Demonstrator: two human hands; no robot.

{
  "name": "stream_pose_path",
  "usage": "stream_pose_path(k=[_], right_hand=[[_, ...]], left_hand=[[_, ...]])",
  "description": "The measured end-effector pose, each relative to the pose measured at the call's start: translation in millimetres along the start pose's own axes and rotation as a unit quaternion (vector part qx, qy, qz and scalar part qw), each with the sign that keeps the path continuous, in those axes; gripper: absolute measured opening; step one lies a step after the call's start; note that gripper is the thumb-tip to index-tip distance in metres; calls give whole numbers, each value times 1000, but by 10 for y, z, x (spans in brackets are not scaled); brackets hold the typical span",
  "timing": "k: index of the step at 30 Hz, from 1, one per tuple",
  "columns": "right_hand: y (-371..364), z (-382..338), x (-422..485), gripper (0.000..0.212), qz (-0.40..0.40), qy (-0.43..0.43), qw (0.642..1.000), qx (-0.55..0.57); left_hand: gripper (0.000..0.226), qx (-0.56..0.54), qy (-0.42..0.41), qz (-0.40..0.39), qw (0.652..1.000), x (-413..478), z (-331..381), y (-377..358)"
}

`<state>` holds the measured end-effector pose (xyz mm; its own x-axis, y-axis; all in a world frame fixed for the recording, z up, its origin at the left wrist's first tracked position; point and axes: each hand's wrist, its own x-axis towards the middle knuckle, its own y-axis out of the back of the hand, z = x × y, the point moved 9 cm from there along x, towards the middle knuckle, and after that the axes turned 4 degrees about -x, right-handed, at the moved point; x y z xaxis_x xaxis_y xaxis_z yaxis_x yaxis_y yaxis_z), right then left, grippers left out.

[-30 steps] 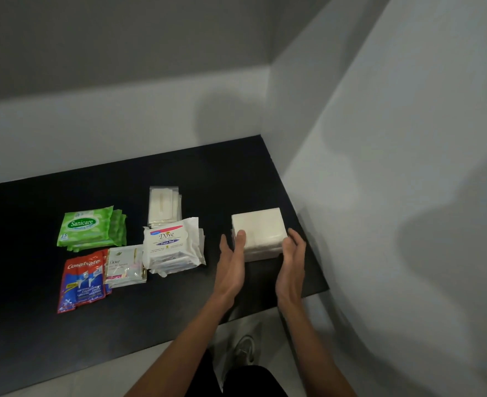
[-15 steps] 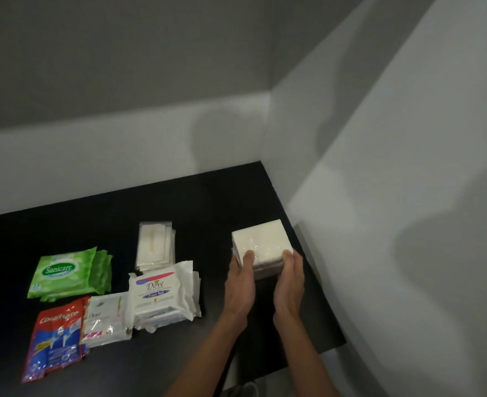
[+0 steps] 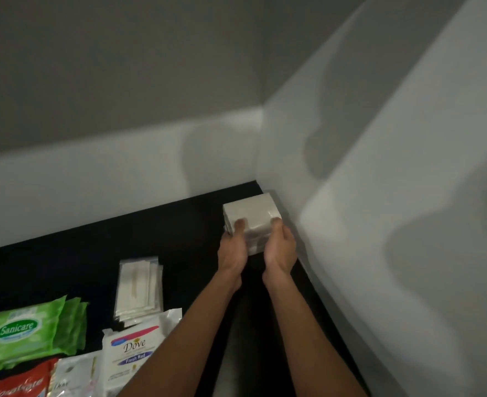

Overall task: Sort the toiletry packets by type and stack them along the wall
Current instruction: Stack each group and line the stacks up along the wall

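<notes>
A stack of plain white packets [image 3: 250, 212] sits in the far right corner of the black counter [image 3: 179, 239], close to the right wall. My left hand [image 3: 232, 247] grips its left side, thumb on top. My right hand [image 3: 281, 246] grips its right side, thumb on the top edge. Further left lie a pile of clear sachets [image 3: 139, 287], green Sanicare wipes [image 3: 30, 330], white Dove wipe packs [image 3: 134, 351], small Dove sachets [image 3: 70, 376] and red Colgate sachets [image 3: 19, 382]. My left forearm covers part of the Dove wipe packs.
The grey back wall [image 3: 122, 173] and right wall [image 3: 379, 196] meet at the corner just behind the white stack. Bare black counter runs along the back wall to the left of the stack.
Both hands closed on the white stack and slid it away from the front edge into the back right corner. The other piles stayed where they were.
</notes>
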<state>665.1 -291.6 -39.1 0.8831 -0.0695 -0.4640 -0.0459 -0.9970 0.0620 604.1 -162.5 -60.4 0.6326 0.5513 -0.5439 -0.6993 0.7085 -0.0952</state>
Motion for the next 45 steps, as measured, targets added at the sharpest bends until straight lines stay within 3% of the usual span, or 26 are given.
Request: stream_pose_path(k=[4, 8, 12, 18, 22, 31, 36, 39, 42, 45], right_hand=[[-234, -35, 247, 55, 31, -47, 998, 39], [-420, -117, 416, 47, 27, -107, 989, 99], [-642, -225, 560, 43, -38, -140, 980, 135], [-871, -357, 901, 40, -59, -107, 979, 166], [-981, -377, 1039, 46, -72, -101, 981, 148], [-1178, -458, 1138, 38, -84, -93, 976, 177], [-1140, -428, 993, 48, -148, -51, 976, 151], [-865, -379, 884, 31, -87, 70, 993, -29], [-789, -380, 832, 39, -63, 186, 963, -183], [-831, -443, 804, 38, -100, 196, 966, -138]], left_hand=[[67, 8, -11, -4, 1000, 308, 212, -21], [69, 11, -16, -20, 1000, 570, 399, -69], [88, -13, -13, -35, 999, 821, 575, -142], [76, -9, -1, -45, 999, 1244, 742, -216], [83, 2, 10, -37, 999, 1490, 803, -186], [70, 13, 7, -72, 997, 1494, 1029, -249], [81, 8, 30, -101, 994, 1443, 986, -206], [109, 16, 30, -121, 992, 1355, 971, -142], [91, 40, -17, -110, 993, 1310, 1007, -58], [90, 56, -13, -119, 991, 1301, 957, -78]])
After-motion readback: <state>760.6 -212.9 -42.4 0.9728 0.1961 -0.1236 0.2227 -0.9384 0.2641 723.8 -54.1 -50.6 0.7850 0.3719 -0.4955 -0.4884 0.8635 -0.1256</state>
